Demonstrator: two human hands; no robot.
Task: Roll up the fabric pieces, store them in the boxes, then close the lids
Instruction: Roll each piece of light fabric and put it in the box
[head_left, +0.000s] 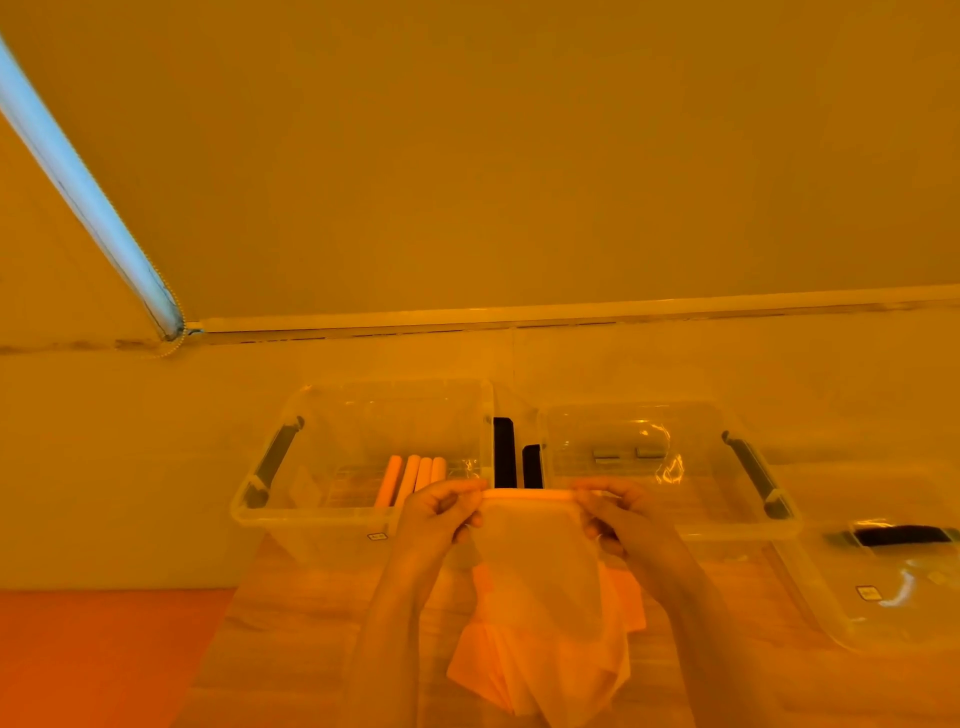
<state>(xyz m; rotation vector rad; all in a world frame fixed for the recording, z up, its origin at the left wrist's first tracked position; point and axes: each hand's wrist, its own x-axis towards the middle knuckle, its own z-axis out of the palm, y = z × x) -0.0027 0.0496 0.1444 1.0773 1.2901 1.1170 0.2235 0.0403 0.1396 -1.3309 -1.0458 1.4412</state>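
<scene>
One head-worn wide view looks forward and slightly down, close over the hands, across the tabletop (311, 649) toward the wall (519, 156).

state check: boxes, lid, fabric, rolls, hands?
left box: open, holds rolls
rolls: four, rolled, side by side in left box
right box: open
lid: off, on table
fabric piece: top edge rolled, rest hanging
left hand, right hand: gripping its rolled edge

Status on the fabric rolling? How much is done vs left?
Done: four rolls lie in the left box. In hand: left hand and right hand are rolling a fabric piece from its top edge. Left: more fabric underneath, the right box shows no rolls, both boxes open, a lid lying at right.
</scene>
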